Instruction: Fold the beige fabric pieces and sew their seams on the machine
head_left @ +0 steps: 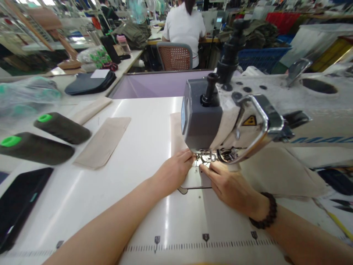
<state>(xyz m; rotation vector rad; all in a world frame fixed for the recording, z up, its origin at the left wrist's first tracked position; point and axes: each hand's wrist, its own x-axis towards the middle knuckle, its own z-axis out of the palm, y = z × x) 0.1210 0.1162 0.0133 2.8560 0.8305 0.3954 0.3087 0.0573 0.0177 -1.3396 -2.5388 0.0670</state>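
A grey and white sewing machine (209,117) stands on the white table (154,121). Beige fabric (278,171) lies under its head and spreads out to the right. My left hand (173,171) rests on the fabric left of the needle (196,162), fingers curled together at the presser foot. My right hand (226,184), with a dark bead bracelet on its wrist, presses the fabric just right of the needle, fingertips pinched close to the foot. Both hands nearly touch under the machine head.
Two dark thread cones (41,147) with green cores lie at the left, beside beige cut pieces (103,141). A black phone (19,202) lies at the front left edge. Scissors (342,204) lie at far right. A person in white (184,25) sits at another station behind.
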